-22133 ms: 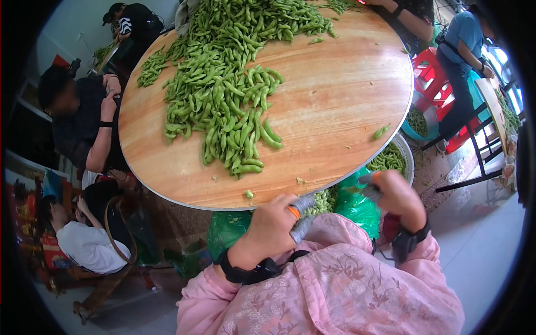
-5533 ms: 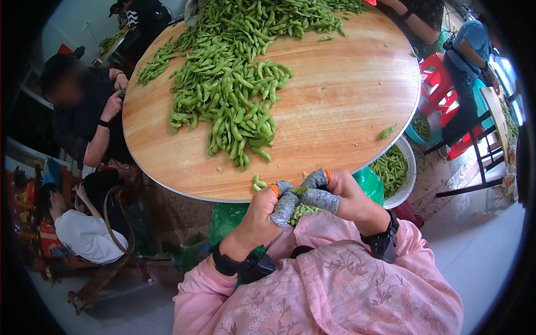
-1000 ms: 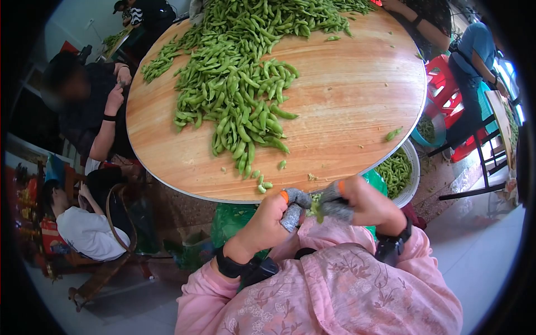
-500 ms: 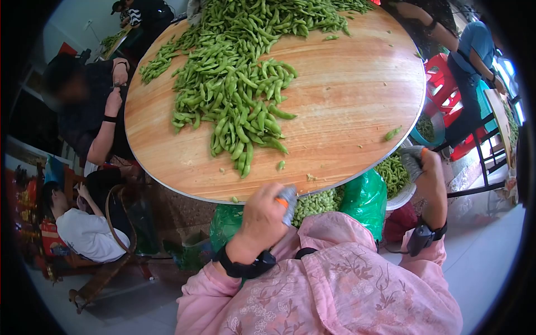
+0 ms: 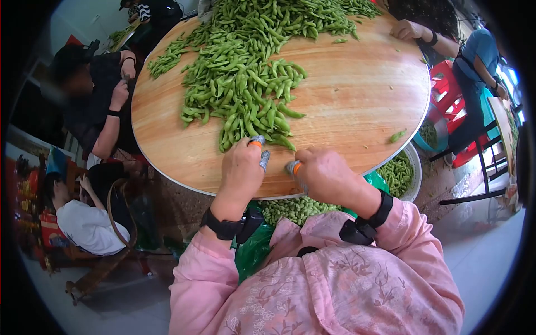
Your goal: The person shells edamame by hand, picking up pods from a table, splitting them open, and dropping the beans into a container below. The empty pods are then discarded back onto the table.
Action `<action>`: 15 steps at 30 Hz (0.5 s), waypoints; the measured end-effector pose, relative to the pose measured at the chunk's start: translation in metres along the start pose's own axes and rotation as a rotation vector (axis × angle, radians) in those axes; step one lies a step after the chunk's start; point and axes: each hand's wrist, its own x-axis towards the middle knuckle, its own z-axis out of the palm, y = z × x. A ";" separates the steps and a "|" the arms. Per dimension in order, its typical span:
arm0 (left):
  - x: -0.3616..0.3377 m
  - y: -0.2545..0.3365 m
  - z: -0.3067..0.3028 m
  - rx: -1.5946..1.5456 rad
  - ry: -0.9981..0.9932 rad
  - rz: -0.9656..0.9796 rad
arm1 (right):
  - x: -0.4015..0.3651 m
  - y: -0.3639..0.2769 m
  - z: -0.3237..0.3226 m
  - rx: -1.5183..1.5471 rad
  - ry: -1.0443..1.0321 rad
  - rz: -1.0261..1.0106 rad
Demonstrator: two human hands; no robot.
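Green pods (image 5: 240, 84): one large heap, top centre of the frame, tapering down to mid-frame; on a round wooden table (image 5: 357, 84). Strays: a single pod (image 5: 398, 136) near the table's right rim.

Left hand (image 5: 244, 167): at the heap's lower tip, grey covers and an orange band on the digits; thumb and forefinger slightly apart, the rest curled from sight. Cannot tell whether a pod is pinched.

Right hand (image 5: 329, 176): just right of it, over the near part of the table, similarly covered; fingers curled, grip hidden by the back of the hand.

Shelled beans (image 5: 290, 211): lower centre, below the table's near rim, which cuts off their far side; green plastic bag (image 5: 254, 248) beside them, partly behind the left wrist.

White basket (image 5: 419, 173): right of centre, pods inside, its left part hidden by the table.

Teal basin (image 5: 442, 134): right, beyond the basket, containing greens; red stools (image 5: 444, 84) just above.

Co-workers: person in dark clothing (image 5: 86, 114), left; person in white shirt (image 5: 89, 229), lower left, on a wooden chair (image 5: 100, 273); another person's hand (image 5: 407, 29), upper right, at the table rim.
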 end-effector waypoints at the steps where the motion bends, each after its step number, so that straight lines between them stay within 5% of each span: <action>1: 0.001 0.000 0.000 -0.006 -0.038 -0.009 | -0.005 -0.003 0.000 0.025 -0.053 -0.035; 6: -0.001 0.001 0.000 -0.085 -0.098 -0.024 | -0.030 -0.006 -0.026 0.187 -0.232 -0.088; 9: -0.008 0.015 -0.006 -0.301 -0.135 -0.060 | -0.045 0.002 -0.014 0.484 -0.047 0.097; 11: -0.014 0.024 -0.003 -0.564 -0.143 -0.131 | -0.047 0.001 -0.007 0.843 0.103 0.409; 12: -0.016 0.030 -0.003 -0.566 -0.148 -0.122 | -0.046 -0.001 -0.010 0.841 0.111 0.416; 14: -0.021 0.043 -0.006 -0.735 -0.103 -0.066 | -0.040 -0.005 -0.018 1.383 0.012 0.712; 15: -0.025 0.047 -0.006 -0.761 -0.117 -0.039 | -0.034 -0.004 -0.021 1.551 -0.029 0.689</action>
